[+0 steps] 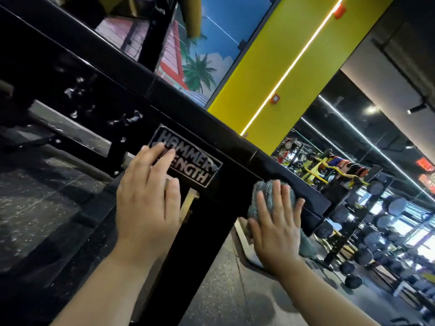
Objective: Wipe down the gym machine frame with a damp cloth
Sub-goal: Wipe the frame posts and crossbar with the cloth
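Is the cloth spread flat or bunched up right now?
Bunched up: the grey cloth sits wadded under the right hand, pressed against the black frame.

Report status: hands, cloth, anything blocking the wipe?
Left hand open, flat on black metal machine frame, partly covering silver Hammer Strength nameplate. Right hand open, pressing crumpled grey cloth against frame. Nothing blocking frame beyond cloth.

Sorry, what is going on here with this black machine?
A person is wiping down a black gym machine frame. The right hand presses a grey cloth against the sloping beam, with the fingers spread flat over it. The left hand rests flat on the frame and partly covers the nameplate. Wet marks show on the beam further left.
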Demonstrator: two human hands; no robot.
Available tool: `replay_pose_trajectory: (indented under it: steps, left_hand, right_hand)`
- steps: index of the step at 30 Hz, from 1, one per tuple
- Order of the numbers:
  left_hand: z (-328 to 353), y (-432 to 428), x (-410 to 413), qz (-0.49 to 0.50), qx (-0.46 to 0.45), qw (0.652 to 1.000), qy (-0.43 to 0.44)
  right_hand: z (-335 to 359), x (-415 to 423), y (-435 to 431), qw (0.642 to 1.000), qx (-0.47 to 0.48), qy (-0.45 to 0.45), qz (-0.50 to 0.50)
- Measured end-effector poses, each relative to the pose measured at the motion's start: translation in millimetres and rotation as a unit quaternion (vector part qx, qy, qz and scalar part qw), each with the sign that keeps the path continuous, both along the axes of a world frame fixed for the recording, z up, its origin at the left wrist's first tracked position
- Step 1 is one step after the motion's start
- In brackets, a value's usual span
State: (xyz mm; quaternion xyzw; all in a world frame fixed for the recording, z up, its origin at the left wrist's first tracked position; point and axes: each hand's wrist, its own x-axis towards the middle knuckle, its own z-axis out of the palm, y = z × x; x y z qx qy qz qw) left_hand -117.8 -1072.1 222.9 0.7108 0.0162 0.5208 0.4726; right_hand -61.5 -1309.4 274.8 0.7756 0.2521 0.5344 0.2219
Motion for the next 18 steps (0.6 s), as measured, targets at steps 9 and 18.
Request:
replay_pose_trajectory:
  steps: [9, 18]
  left_hand:
    - [-6.6, 44.1, -0.7, 0.055, -0.068, 0.996, 0.029]
    - [-13.7, 74.4, -1.2, 0.047, -0.091, 0.994, 0.049]
  right_hand:
    - [13.1, 7.4, 174.6, 0.979, -0.127, -0.010, 0.157]
    - [17.1, 6.0, 154.9, 0.981, -0.169, -0.031, 0.087]
